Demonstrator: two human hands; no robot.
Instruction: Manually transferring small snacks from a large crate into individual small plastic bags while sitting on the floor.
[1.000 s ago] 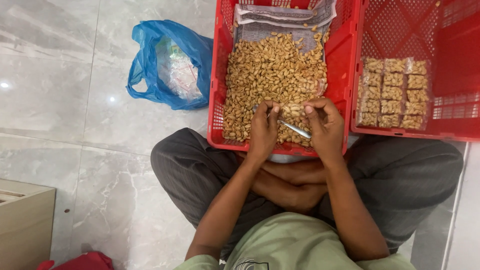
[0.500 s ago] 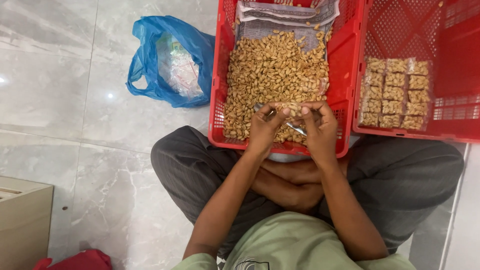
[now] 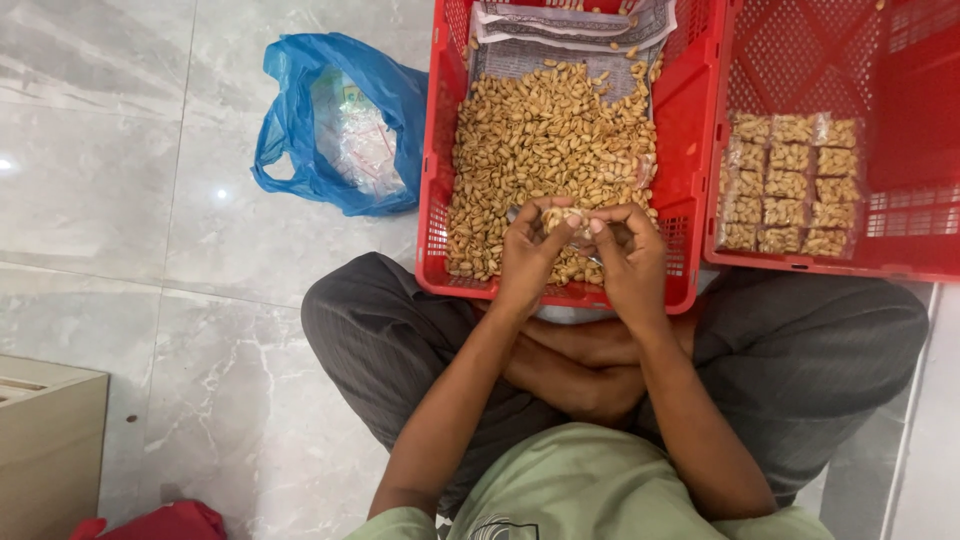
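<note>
A red plastic crate point(image 3: 436, 160) holds a heap of loose peanuts point(image 3: 550, 130) on newspaper and rests against my crossed legs. Over its near end my left hand point(image 3: 528, 255) and my right hand point(image 3: 628, 258) meet, fingertips together. Both pinch a small clear packet point(image 3: 572, 222) with some peanuts in it, just above the heap. Whether the packet's mouth is open I cannot tell.
A second red crate point(image 3: 900, 150) stands touching on the right, with rows of filled peanut packets point(image 3: 790, 185) laid flat. A blue plastic bag point(image 3: 335, 125) of clear wrappers lies on the marble floor to the left. A beige box point(image 3: 45, 450) and red cloth point(image 3: 165, 522) sit bottom left.
My hands have closed in from slightly apart and moved a little up over the peanuts. The thin clear packet seen stretched between them is now bunched at the fingertips.
</note>
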